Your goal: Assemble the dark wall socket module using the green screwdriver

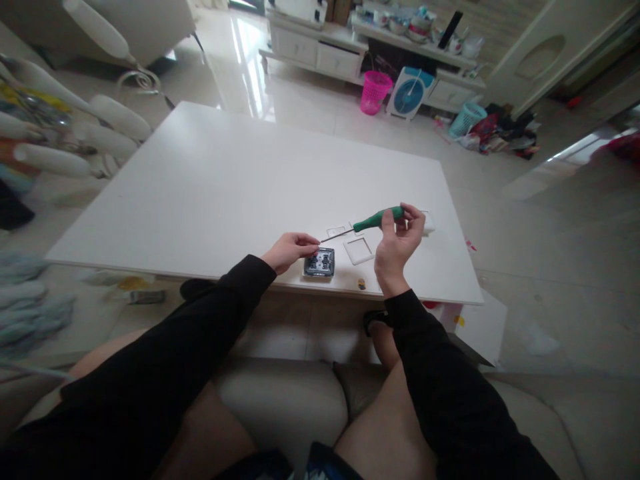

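My right hand (399, 245) is closed round the green handle of a screwdriver (373, 221), whose shaft points left and slightly down. At the screwdriver's tip, my left hand (291, 251) is closed in a pinch; whatever is between the fingertips is too small to make out. Just below those fingertips a square wall switch or socket insert (319, 263), dark with metal parts, lies on the white table (240, 173) near its front edge. A white square frame (359, 251) lies to its right. Behind it is a thinner pale piece (336, 232), partly covered by the screwdriver shaft.
A small yellow-brown item (361, 284) lies by the table's front edge. Some white object (429, 223) stands beyond my right hand. Across the floor are a pink basket (375, 92), a blue and white fan (409, 93) and a light blue basket (467, 120). Lamp arms (107, 113) reach in at left.
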`<state>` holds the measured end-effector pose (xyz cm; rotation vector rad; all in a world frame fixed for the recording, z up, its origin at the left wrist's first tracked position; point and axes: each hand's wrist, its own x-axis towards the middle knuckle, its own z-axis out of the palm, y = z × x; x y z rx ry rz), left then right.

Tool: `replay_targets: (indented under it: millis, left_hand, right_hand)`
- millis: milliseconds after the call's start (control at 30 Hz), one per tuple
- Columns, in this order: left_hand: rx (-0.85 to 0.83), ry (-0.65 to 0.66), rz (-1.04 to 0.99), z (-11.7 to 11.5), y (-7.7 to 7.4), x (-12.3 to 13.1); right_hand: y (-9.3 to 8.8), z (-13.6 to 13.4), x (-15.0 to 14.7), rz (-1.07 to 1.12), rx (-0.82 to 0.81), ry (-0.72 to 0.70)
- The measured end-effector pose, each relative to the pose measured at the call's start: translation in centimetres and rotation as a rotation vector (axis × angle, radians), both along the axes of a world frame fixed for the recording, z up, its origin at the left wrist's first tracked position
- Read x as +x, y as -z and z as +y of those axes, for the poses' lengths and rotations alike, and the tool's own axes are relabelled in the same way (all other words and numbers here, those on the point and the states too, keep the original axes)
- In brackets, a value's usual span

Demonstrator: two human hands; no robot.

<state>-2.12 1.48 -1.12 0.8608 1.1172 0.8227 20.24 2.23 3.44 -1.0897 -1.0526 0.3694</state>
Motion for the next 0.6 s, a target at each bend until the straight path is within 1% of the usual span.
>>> replay_targets:
  millis: [100,433,600]
  left_hand:
    - [0.014,-0.006,-0.007,-0.04,0.07,0.01]
    - [0.008,-0.012,-0.014,-0.1,0.12,0.1]
    - [-0.035,-0.015,-0.066,-0.16,-0.12,0.25]
  right_hand:
    - [0.25,0.16,0.22,0.015,-0.01,-0.005]
    - [-0.04,-0.03,-0.09,0.022,-0.004,-0.017]
    - [0.29,0.14,0.17,0.03,-0.031,-0.017]
